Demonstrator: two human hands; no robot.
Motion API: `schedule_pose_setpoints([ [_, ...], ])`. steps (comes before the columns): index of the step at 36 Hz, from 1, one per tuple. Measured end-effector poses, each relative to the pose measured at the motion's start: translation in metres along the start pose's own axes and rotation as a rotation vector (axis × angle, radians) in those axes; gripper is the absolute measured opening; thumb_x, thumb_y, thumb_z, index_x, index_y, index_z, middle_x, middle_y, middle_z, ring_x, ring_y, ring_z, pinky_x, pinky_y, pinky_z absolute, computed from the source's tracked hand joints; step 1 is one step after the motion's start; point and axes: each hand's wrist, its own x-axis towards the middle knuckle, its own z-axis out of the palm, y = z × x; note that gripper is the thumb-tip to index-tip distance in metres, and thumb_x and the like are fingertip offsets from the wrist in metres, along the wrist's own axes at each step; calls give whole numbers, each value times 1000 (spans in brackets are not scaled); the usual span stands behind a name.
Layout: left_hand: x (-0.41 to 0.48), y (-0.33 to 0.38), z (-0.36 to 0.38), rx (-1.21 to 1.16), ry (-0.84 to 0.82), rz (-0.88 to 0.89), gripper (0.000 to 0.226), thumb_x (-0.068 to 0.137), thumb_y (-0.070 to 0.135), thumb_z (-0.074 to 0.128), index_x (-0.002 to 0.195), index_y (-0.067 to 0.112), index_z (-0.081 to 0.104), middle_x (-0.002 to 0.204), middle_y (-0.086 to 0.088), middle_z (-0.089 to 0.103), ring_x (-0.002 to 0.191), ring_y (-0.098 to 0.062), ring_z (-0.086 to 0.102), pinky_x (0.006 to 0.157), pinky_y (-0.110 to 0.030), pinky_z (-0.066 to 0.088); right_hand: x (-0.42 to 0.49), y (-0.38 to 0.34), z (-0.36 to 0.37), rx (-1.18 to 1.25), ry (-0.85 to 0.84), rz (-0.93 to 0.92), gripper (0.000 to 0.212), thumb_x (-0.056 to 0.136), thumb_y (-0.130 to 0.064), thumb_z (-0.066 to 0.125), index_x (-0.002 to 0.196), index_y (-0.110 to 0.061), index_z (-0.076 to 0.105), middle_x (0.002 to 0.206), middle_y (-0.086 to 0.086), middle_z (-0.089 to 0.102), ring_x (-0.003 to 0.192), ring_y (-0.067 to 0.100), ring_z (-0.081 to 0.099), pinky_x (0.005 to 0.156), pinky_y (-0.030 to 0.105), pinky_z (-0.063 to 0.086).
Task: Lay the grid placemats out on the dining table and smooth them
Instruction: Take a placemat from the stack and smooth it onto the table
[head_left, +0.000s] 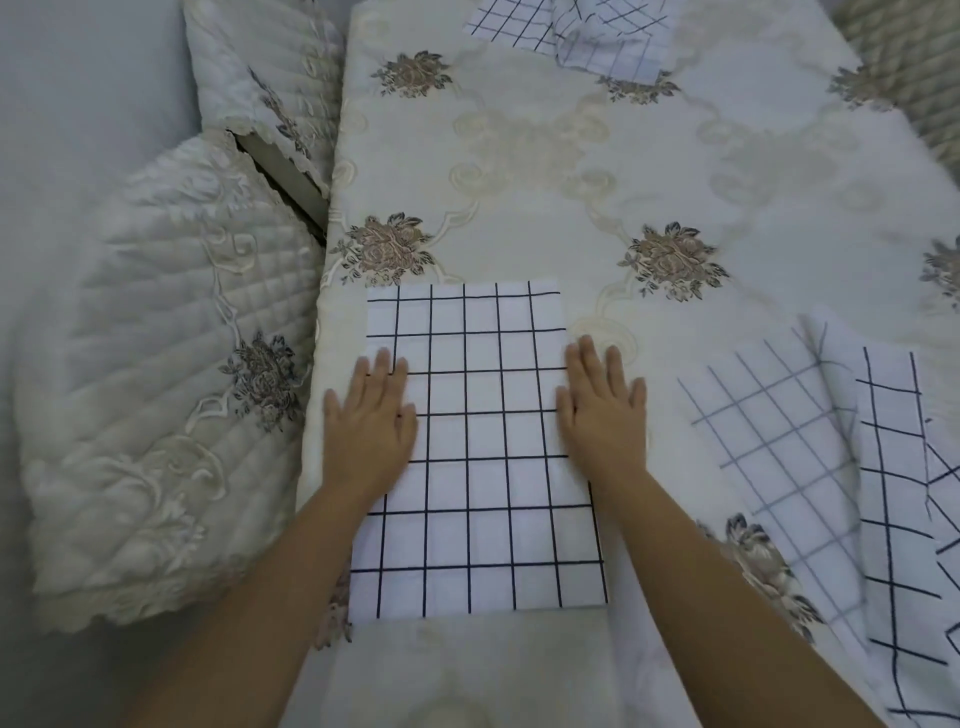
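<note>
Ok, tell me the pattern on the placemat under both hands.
Placemat: white, thin dark grid; head view.

Cream tablecloth (519, 208) with embroidered roses, quilted chair cover (156, 389) beside its left edge, second cover (249, 67) beyond, grey floor (78, 104)

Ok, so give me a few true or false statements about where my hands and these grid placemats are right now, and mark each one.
1. The left hand and right hand lie flat on the near placemat, one at each side edge. True.
2. The near placemat is bunched into a ball. False: it lies spread flat on the tablecloth.
3. More grid cloths lie rumpled to the right of the near placemat. True.
4. The tablecloth is plain red. False: it is cream with flower motifs.
</note>
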Motion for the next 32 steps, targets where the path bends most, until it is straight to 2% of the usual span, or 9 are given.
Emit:
schedule_pose_setpoints([
  [8,-24,-9,-10,9,-47,-168,54,100,25,23,149,9,9,158,-7,-4,146,-22,-5,114,-53,2,-5,1,-17,246,-62,127,49,101,-26,25,148,-17,18,159,-4,4,146,16,-3,116,47,-2],
  [12,-38,40,-10,-61,13,-3,54,96,9,28,148,4,14,158,-10,-1,146,-24,-6,115,-48,-2,-30,-35,-11,91,-64,114,54,99,-28,25,148,-9,14,158,12,3,145,31,-2,114,54,4],
  [15,-51,66,1,-91,-48,113,62,90,28,13,143,3,31,154,-11,19,144,-27,15,112,-54,16,-58,-60,9,26,-31,-117,59,90,-32,22,139,-7,40,149,16,33,138,38,29,104,63,26],
  [18,-63,58,12,-20,-121,101,59,89,35,23,139,10,41,149,-6,33,137,-24,33,100,-58,35,-75,-53,25,-9,-52,-181,53,88,-34,31,134,-15,49,143,6,45,131,32,43,96,61,38],
  [21,-71,31,14,8,-89,71,63,89,43,15,147,17,18,155,2,12,143,-19,12,110,-54,20,-79,-30,21,-8,-11,-96,56,89,-37,28,139,-17,43,148,0,38,135,29,38,101,58,34],
  [23,-75,12,13,8,-51,29,66,85,47,0,146,22,1,153,8,-7,141,-12,-9,114,-48,5,-79,-16,15,-12,-34,-54,65,87,-43,13,146,-22,26,154,-7,14,144,25,19,111,55,20],
  [26,-84,-10,8,3,-31,-53,68,82,48,-4,144,22,-3,153,8,-8,142,-10,-9,115,-49,7,-81,2,13,-5,-24,-12,73,80,-48,-6,149,-27,5,149,-15,-12,146,19,-2,116,49,4],
  [29,-89,-18,4,0,-43,-99,72,80,48,-8,145,19,-1,156,4,-2,144,-14,-3,116,-50,13,-84,7,8,34,-17,46,73,80,-49,-5,149,-27,7,152,-15,-8,146,17,-1,116,48,3],
  [32,-87,-5,-3,54,-77,-132,82,77,46,-12,149,10,7,158,-7,0,146,-24,-2,115,-52,9,-83,-3,1,143,-60,158,57,96,-38,19,150,-22,11,158,-7,0,146,16,-3,116,48,0],
])
